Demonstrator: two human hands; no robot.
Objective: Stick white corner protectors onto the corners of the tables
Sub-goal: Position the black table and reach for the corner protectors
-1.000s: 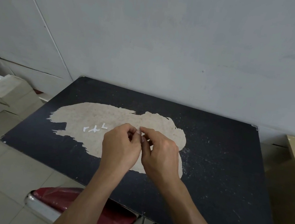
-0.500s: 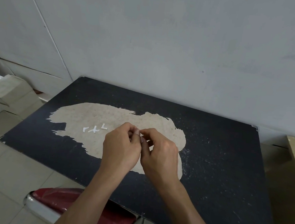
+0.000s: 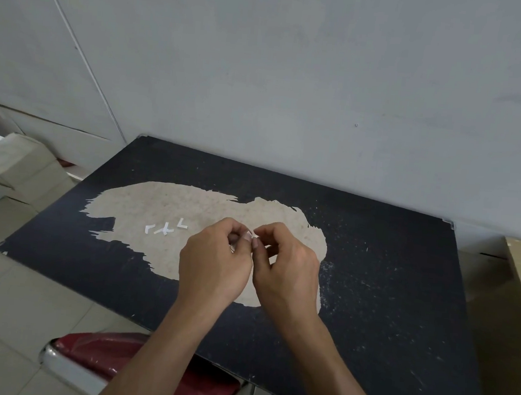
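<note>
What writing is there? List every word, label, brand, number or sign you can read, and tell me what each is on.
None: no text is readable in this view.
The loose corner protectors on the black table are plain white.
The cardboard boxes at the left show no legible print.
The small white piece pinched by the left hand and right hand is mostly hidden.

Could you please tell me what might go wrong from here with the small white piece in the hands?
The small white piece, pinched between the left hand and right hand, is mostly hidden; it could slip or stick to a fingertip. The loose white pieces lie on the table near the left hand; a careless sweep might scatter them.
</note>
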